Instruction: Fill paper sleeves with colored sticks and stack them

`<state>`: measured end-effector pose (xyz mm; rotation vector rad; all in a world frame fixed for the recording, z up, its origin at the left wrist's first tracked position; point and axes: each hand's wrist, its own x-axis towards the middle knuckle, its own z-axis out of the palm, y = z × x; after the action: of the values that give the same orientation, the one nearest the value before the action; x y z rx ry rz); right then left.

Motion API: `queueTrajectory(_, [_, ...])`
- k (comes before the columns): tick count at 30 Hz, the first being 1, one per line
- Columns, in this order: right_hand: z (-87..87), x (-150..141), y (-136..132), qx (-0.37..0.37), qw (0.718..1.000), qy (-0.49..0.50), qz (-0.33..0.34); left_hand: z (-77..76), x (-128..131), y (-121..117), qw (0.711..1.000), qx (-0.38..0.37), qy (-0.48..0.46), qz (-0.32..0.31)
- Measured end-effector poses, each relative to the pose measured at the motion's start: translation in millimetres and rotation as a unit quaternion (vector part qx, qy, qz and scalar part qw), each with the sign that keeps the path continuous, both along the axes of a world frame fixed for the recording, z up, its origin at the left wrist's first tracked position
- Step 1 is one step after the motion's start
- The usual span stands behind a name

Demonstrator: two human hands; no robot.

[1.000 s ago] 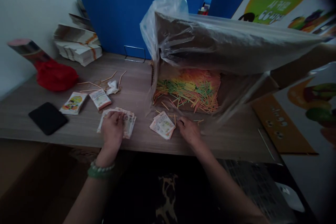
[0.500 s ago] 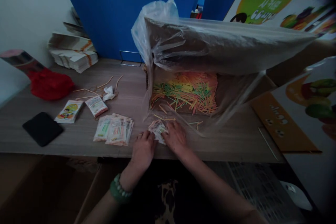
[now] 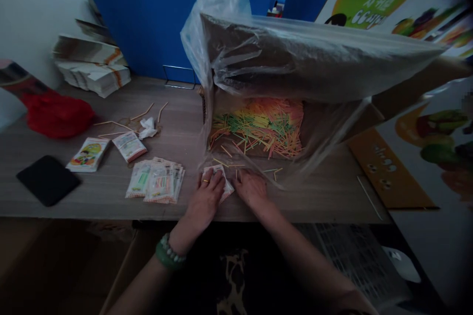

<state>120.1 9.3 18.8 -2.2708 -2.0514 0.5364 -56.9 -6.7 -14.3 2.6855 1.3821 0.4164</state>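
My left hand point(image 3: 207, 194), with a ring and a green bangle, rests over a small printed packet point(image 3: 226, 192) on the table, its fingers bent across the packet and holding it down. Just right of the packet is my right hand point(image 3: 252, 188). Its fingers are curled down to the tabletop beside a thin yellowish stick point(image 3: 237, 173); what the fingertips hold is hidden. Behind the hands, a plastic-lined box point(image 3: 318, 74) lies with its mouth towards me, holding a heap of thin coloured sticks point(image 3: 258, 128). A few loose sticks point(image 3: 276, 172) lie before it.
Left of my hands is a pile of similar packets point(image 3: 158, 182), with another packet point(image 3: 129, 146), a printed white pack point(image 3: 88, 155) and a black pad point(image 3: 48, 180) beyond. Crumpled tissue point(image 3: 148, 128), a red bag point(image 3: 59, 115) and stacked cartons point(image 3: 94, 76) stand farther back.
My left hand has slid further over the packet. My right hand has drawn off the packet to its right side, fingers now curled. The view has shifted slightly.
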Motion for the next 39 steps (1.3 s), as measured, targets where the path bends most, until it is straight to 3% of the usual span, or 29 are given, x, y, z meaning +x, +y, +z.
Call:
queueTrajectory(5, [1.0, -2.9, 3.2, -0.025, 1.000, 0.008, 0.012, -15.6, -4.6, 2.4, 0.999, -0.028, -0.017, 0.021])
queueTrajectory(11, [5.9, -3.3, 21.2, 0.034, 0.997, -0.052, 0.042, -22.0, -8.8, -0.7, 0.999, 0.010, -0.024, 0.028])
queueTrajectory(17, [-4.6, -5.4, 25.2, 0.010, 0.993, -0.078, 0.091, -18.4, -8.8, 0.2, 0.999, -0.001, -0.028, 0.024])
queueTrajectory(22, [11.3, -15.6, 25.4, 0.039, 0.997, -0.055, 0.030, -20.1, -9.1, 1.0, 0.999, -0.002, -0.031, 0.024])
queueTrajectory(27, [15.8, -35.7, 38.2, 0.011, 0.998, -0.038, 0.048, -22.6, -9.5, 2.2, 1.000, 0.005, -0.019, 0.020])
queueTrajectory(33, [5.8, -12.1, 33.5, -0.005, 1.000, -0.008, 0.006, -19.9, -9.0, 0.4, 1.000, -0.004, -0.018, 0.024])
queueTrajectory(36, [10.3, -4.5, 33.6, 0.025, 0.999, 0.025, 0.031, -19.1, -8.3, 0.4, 0.999, -0.012, -0.028, 0.027])
queueTrajectory(39, [11.6, -20.5, 44.2, 0.051, 0.995, 0.028, 0.083, -17.7, -7.7, 1.0, 0.999, -0.016, -0.037, 0.031])
